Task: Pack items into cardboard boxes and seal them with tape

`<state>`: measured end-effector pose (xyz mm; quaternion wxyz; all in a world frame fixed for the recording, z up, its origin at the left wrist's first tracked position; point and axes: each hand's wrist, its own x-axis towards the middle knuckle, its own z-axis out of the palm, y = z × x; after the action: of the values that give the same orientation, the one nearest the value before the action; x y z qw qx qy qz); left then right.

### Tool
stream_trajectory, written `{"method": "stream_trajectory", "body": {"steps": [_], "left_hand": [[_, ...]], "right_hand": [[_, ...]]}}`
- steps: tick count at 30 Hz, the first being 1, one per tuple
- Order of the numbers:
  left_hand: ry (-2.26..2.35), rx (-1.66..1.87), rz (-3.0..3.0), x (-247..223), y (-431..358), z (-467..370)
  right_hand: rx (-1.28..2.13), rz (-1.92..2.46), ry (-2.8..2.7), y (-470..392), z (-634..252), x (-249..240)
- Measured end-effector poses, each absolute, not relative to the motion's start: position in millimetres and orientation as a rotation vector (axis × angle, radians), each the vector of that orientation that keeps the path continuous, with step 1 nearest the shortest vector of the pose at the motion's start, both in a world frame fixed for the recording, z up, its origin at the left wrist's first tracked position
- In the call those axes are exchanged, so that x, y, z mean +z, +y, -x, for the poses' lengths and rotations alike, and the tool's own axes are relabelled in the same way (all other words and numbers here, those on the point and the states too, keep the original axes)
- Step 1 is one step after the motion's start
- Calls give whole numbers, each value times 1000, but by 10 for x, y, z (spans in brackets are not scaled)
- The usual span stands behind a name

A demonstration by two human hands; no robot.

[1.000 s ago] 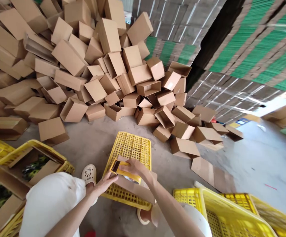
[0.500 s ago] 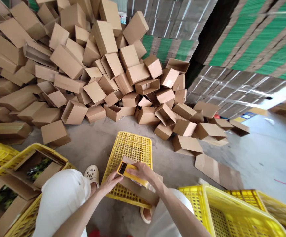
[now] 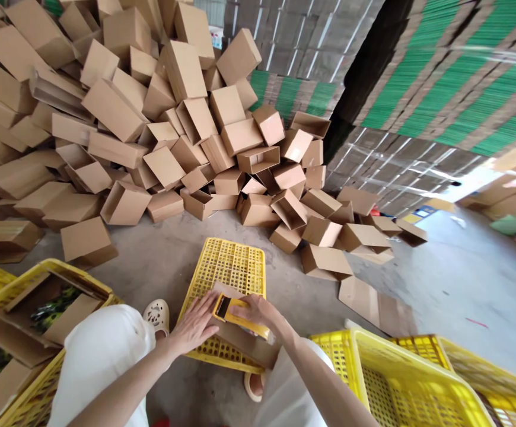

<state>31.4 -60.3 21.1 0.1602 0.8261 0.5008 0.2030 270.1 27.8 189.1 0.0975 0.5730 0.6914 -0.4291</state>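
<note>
Our right hand with fingers closed around a yellow tape dispenser, pressed on a flat cardboard box, which lies on an upturned yellow crate, our left hand spread open, flat beside it, loose boxes piled beyond

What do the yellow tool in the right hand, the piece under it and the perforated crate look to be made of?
Tape dispenser in the right hand: likely hard plastic, smooth yellow shell. Flat box pressed by the left hand: corrugated cardboard, matte brown, with creased flaps. Upturned crate: moulded plastic, slightly glossy, with an even grid of holes.
</note>
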Motion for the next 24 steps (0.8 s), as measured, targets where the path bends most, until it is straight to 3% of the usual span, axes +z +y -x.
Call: {"method": "stream_trajectory", "body": {"steps": [11, 24], "left_hand": [[1390, 624, -2398, 224, -576, -277], [1496, 779, -2219, 84, -644, -334]], "right_hand": [[-816, -1687, 1983, 462, -2271, 2113], [-625, -1502, 1935, 845, -1553, 2124]]}}
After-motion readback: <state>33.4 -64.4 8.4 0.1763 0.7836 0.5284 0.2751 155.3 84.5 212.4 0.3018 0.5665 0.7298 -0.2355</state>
